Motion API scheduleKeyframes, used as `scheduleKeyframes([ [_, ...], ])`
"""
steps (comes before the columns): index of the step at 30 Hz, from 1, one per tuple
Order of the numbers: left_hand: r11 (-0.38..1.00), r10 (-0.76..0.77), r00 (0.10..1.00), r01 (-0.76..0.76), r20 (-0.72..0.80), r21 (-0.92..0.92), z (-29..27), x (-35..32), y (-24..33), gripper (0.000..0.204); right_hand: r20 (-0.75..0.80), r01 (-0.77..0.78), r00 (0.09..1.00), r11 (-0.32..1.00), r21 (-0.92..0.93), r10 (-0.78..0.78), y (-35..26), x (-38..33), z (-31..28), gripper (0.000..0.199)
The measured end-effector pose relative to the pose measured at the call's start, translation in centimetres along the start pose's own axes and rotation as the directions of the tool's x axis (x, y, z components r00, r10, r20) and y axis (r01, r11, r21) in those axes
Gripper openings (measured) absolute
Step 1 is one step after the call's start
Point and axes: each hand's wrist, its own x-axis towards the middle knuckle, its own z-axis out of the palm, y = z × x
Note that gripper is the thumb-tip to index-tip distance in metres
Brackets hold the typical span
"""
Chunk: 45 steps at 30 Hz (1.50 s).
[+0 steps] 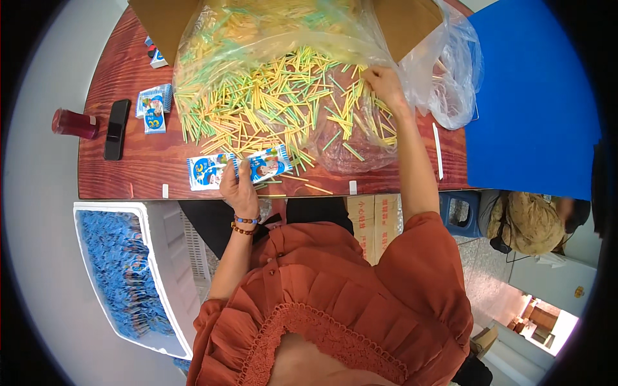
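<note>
My left hand (239,194) is closed at the table's front edge, pinching the inner ends of two blue-and-white packets. One packet (207,172) points left, the other packet (269,165) right. Behind them, many thin yellow and green sticks (257,106) spill out of a large clear plastic bag (351,161). My right hand (385,87) reaches to the bag's right side, above some of the sticks. Its fingers are curled together; whether they grip sticks or plastic is hidden. A few loose sticks lie on the wood near the packets.
On the table's left lie more small packets (153,109), a black phone (116,130) and a red jar (74,123). Crumpled clear plastic (444,77) and a white strip (438,151) are at right. Below left stands a white foam box (147,257) full of blue packets.
</note>
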Motion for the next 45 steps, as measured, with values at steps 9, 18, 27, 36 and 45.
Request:
scheduleKeyframes([
  [9, 0.999, 0.039, 0.998, -0.038, 0.045, -0.031, -0.4, -0.1, -0.6, 0.010, -0.093, -0.152, 0.988, 0.859, -0.489, 0.122, -5.5, -2.0, 1.8, 0.051],
  [18, 0.998, 0.052, 0.998, -0.052, 0.020, -0.038, 0.6, 0.2, 0.7, 0.017, 0.001, -0.125, 0.992, 0.965, -0.229, 0.129, -4.1, -1.0, 1.7, 0.050],
  [27, 1.000, 0.013, 1.000, -0.013, 0.012, -0.015, 0.0, 0.2, 0.6, 0.022, 0.192, -0.041, 0.969, 0.864, -0.502, 0.158, -8.2, -9.6, 1.6, 0.043],
  [36, 0.998, 0.049, 0.997, -0.050, 0.061, 0.023, -0.5, 0.0, -1.1, 0.011, 0.053, -0.020, 0.997, 0.823, -0.567, 0.061, -6.9, -11.3, 4.8, 0.041],
  [45, 0.999, 0.040, 0.997, -0.042, 0.066, 0.028, -0.4, 0.1, 0.2, 0.012, 0.199, -0.004, 0.977, 0.939, -0.345, 0.077, -4.9, -10.8, 2.5, 0.030],
])
